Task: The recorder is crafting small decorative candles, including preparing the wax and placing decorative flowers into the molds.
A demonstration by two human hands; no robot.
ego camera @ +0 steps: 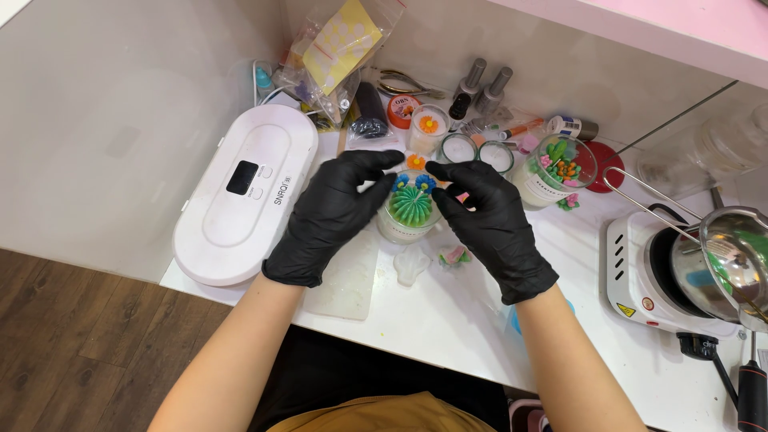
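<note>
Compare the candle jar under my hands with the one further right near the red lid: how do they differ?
The jar under the hands carries one big green ribbed cactus with blue flowers; the right-hand jar holds several small green plants with orange and pink blooms. The first sits between the left hand and right hand; the other stands untouched, tilted in view. Both are clear glass with white wax.

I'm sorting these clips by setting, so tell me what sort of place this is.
Probably a small craft bench for making decorative candles: gloved hands work over a jar candle with a green cactus top, a metal pot sits on a white hot plate, and nail polish bottles stand behind.
</note>
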